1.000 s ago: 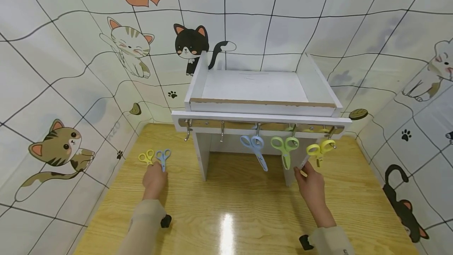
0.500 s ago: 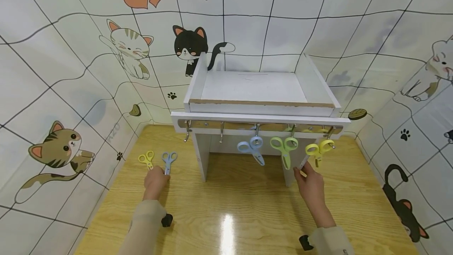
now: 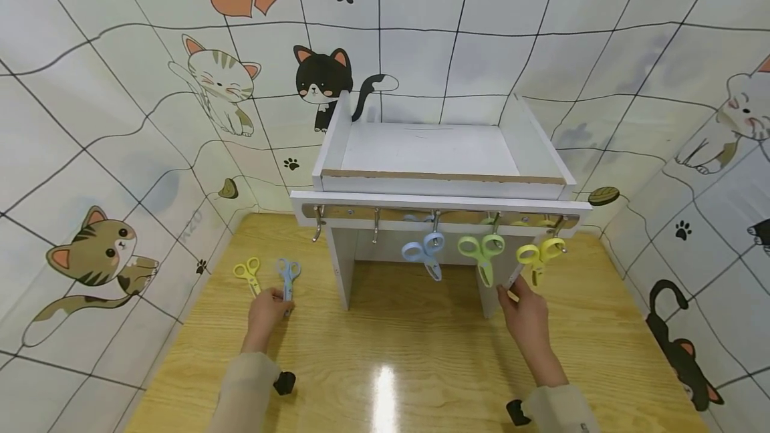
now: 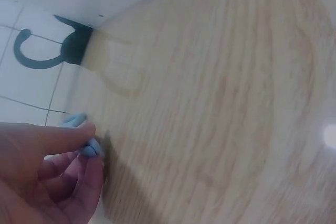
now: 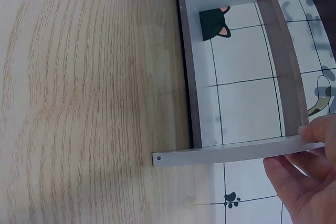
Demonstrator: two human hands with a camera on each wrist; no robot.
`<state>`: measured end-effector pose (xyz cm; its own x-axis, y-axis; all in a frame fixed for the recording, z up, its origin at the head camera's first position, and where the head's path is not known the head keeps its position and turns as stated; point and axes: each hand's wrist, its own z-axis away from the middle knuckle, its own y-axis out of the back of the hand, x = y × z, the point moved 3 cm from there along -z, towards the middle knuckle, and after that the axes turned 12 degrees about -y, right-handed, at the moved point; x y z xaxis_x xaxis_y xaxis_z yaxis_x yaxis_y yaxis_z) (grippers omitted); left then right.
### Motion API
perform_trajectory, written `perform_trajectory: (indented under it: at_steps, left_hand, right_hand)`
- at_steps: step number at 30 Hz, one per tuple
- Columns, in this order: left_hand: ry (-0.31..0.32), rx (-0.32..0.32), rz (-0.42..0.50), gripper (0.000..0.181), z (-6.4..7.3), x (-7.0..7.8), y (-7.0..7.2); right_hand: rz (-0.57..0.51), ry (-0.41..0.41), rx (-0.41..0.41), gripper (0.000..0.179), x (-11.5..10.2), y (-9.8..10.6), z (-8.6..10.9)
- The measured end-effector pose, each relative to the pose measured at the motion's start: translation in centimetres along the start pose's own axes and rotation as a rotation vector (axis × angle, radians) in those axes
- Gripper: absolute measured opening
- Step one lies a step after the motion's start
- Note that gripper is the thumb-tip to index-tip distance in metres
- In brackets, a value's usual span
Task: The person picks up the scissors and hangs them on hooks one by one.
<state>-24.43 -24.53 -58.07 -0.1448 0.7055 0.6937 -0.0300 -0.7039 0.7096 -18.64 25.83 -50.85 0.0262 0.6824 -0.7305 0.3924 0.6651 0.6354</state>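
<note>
In the head view, my left hand (image 3: 267,316) pinches a pair of blue scissors (image 3: 289,272) by the lower part, handles pointing away from me. The left wrist view shows a blue piece of the scissors (image 4: 90,148) between thumb and fingers. Beside them on the table lie yellow scissors (image 3: 246,271). My right hand (image 3: 526,313) grips the edge of the right side panel (image 5: 231,153) of a white rack (image 3: 433,200). From the rack's hooks hang blue scissors (image 3: 424,252), green scissors (image 3: 481,252) and yellow scissors (image 3: 540,256).
Two hooks at the rack's left, an outer hook (image 3: 319,222) and an inner hook (image 3: 376,226), bear nothing. An open tray top (image 3: 430,146) crowns the rack. Cat-print cloth (image 3: 120,119) walls the wooden table (image 3: 385,333) at the back and sides.
My left hand has drawn the blue scissors slightly right and toward me, away from the yellow pair. The hanging blue scissors have swung. My right hand keeps its grip on the panel.
</note>
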Motion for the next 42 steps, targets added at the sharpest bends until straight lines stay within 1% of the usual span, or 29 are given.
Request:
perform_trajectory:
  at_steps: [2,4,7,10,12,15,17,20,24,26,28,31,33,37,39,42]
  left_hand:
    - [0.007,0.012,0.074,0.033,0.3,0.0,0.0]
    - [0.011,0.019,0.179,0.036,0.6,0.1,0.1]
    - [0.014,0.032,0.389,0.041,1.0,0.6,0.5]
    - [0.010,0.040,0.583,0.044,1.6,1.8,1.5]
    - [-0.002,0.061,0.691,0.039,2.0,2.8,2.4]
    - [-0.040,0.106,0.835,0.024,2.7,4.9,4.1]
    - [-0.084,0.139,0.911,0.015,3.4,6.4,5.2]
    - [-0.171,0.187,1.000,0.016,4.6,8.6,6.9]
    - [-0.316,0.233,1.065,0.022,6.3,11.2,8.8]
    - [-0.384,0.240,1.083,0.024,7.1,12.4,9.5]
    - [-0.426,0.248,1.081,0.024,7.8,13.6,10.0]
    - [-0.471,0.247,1.075,0.025,9.0,15.2,10.5]
    - [-0.499,0.243,1.076,0.025,9.7,16.2,10.6]
    - [-0.592,0.198,1.092,0.030,11.2,18.0,10.4]
    - [-0.632,0.168,1.077,0.031,11.7,18.8,10.1]
    - [-0.671,0.129,1.023,0.031,12.3,19.6,9.4]
  right_hand:
    - [-0.006,-0.006,-0.001,0.026,0.1,-0.1,0.0]
    - [-0.010,-0.010,0.000,0.025,0.1,-0.1,0.1]
    - [-0.009,-0.008,0.001,0.025,0.1,-0.2,0.2]
    - [-0.008,-0.004,0.003,0.025,0.1,-0.2,0.3]
    - [-0.011,-0.003,0.003,0.025,0.1,-0.2,0.3]
    - [-0.013,-0.003,0.005,0.025,0.1,-0.2,0.3]
    - [-0.011,0.000,0.009,0.025,0.0,-0.2,0.3]
    - [-0.004,0.004,0.015,0.024,0.0,-0.2,0.3]
    - [-0.002,-0.005,0.009,0.025,-0.1,-0.2,0.3]
    - [-0.005,-0.010,0.004,0.026,-0.1,-0.2,0.3]
    - [-0.007,-0.012,0.004,0.026,-0.1,-0.2,0.3]
    - [-0.009,-0.007,0.005,0.026,-0.2,-0.1,0.3]
    - [-0.011,-0.005,0.002,0.026,-0.2,-0.1,0.2]
    - [-0.008,-0.001,0.003,0.024,-0.1,-0.1,0.1]
    - [-0.005,0.001,0.005,0.024,-0.1,0.0,0.1]
    - [-0.004,0.000,0.007,0.025,-0.1,0.0,0.2]
